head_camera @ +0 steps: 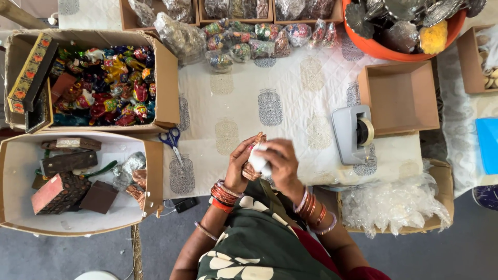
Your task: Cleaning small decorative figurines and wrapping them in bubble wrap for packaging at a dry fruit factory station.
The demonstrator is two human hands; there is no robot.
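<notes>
Nearest, my left hand (239,165) and right hand (277,162) close together around a small brown figurine (254,155) partly in white wrap, above the cloth. Left box (153,171) holds wooden boxes (62,179); farther carton (168,78), coloured figurines (106,85).

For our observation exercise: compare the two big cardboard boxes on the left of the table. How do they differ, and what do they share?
The upper cardboard box is packed nearly full with shiny, multicoloured wrapped pieces; the lower cardboard box is sparsely filled, its pale floor showing. The lower box holds dark, decorated wooden boxes and a few clear-wrapped items; the upper box has a long patterned box leaning on its left edge. Both are open-topped, brown and sit side by side.
</notes>
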